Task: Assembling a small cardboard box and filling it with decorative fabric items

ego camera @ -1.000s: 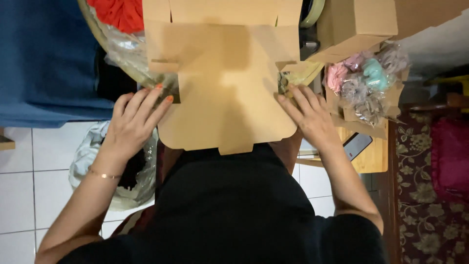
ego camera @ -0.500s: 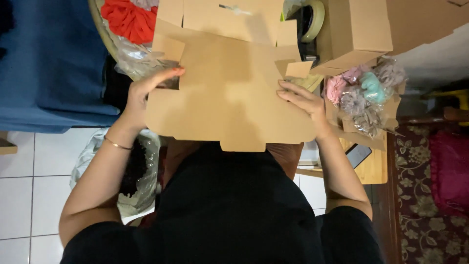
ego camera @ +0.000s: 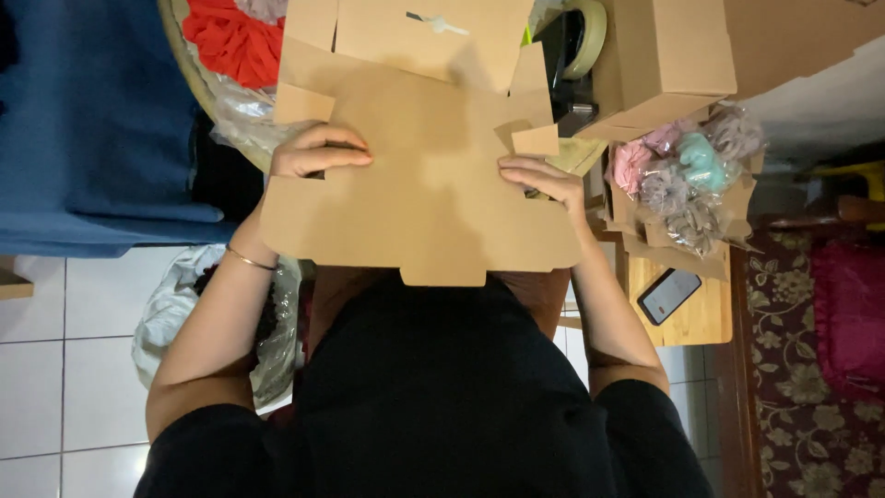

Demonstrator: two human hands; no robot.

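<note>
Cardboard box blank [ego camera: 419, 175], flat and unfolded, lies over the person's lap. Left hand [ego camera: 313, 152] curls over its left side flap; right hand [ego camera: 544, 180] pinches the right flap (both mid-fold, I judge). Next, likely, both flaps need raising upright together.
</note>
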